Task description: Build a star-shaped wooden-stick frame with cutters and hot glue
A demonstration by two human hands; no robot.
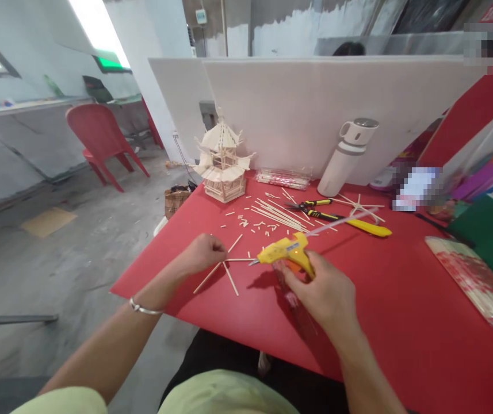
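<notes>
My right hand [328,290] is wrapped round the handle of a yellow glue gun [284,249]. A clear glue stick [332,223] juts from its back, and the nozzle points left. My left hand [203,253] is closed in a pinch at the centre of a star of thin wooden sticks [230,277] spread on the red table. The nozzle is close to the end of the star's right-pointing stick; whether they touch I cannot tell. Just beyond lie short cut stick pieces [263,226] and a bundle of longer loose sticks [283,214].
A pagoda model [222,164] made of sticks stands at the back left edge. Pliers [313,204], a yellow-handled cutter [358,223], another stick star [358,204] and a white flask [346,158] are at the back. Packed sticks [474,282] lie right. A white board [281,115] closes the rear.
</notes>
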